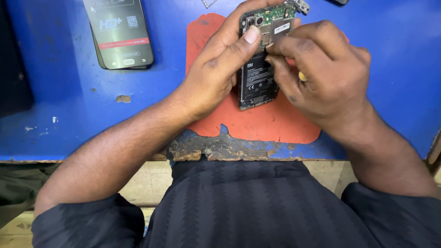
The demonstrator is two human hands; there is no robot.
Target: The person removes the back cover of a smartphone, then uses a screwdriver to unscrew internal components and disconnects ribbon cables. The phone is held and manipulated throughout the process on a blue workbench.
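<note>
An opened phone [258, 69] with its back cover off lies on an orange mat [257, 124] in the middle of the blue surface [69, 101]. Its long axis runs almost straight away from the person, tilted slightly right, with the camera end and green circuit board pointing away and the black battery toward the person. A small white rectangular label sits on the board near the far end, and the battery carries white print. The left hand [216, 73] wraps the phone's left edge, its fingers closed around the body and the thumb pressed flat on the upper part. The right hand [326, 73] hovers over the phone's right side, fingers pinched together on a small yellow-tipped tool [302, 76], probably a screwdriver, mostly hidden. At far left lie 2 stacked dark phones [120, 34], the top screen bearing a red band and white square code.
</note>
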